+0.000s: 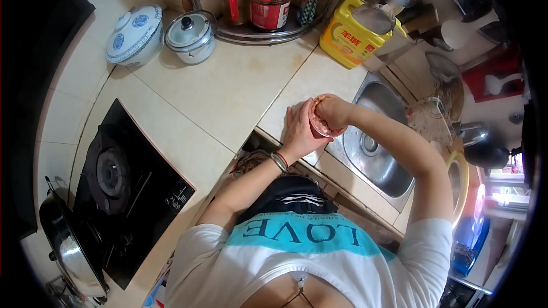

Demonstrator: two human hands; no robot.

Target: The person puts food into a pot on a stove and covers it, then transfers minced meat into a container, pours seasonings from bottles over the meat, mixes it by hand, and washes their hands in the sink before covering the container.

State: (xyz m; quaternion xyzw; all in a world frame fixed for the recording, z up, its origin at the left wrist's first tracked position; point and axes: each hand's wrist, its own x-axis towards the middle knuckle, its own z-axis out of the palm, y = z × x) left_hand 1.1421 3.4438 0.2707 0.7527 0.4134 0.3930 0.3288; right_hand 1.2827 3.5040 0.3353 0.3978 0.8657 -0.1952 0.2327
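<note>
My left hand (pixel 301 132) grips the side of a small reddish bowl (pixel 326 134) over the counter edge beside the sink, its fingers wrapped against the wall. Inside the bowl is a pinkish, lumpy mixture (pixel 315 118) that looks like minced meat. My right hand (pixel 334 112) reaches down into the bowl from the sink side. Its fingers are hidden in the mixture and behind the back of the hand, so their pose does not show.
To the right lies a steel sink (pixel 394 174). A yellow jug (pixel 349 37) stands behind it. A lidded white-blue tureen (pixel 135 34), a small pot (pixel 193 40) and a corner rack (pixel 257 37) with jars line the back. A black gas hob (pixel 151 194) is at left.
</note>
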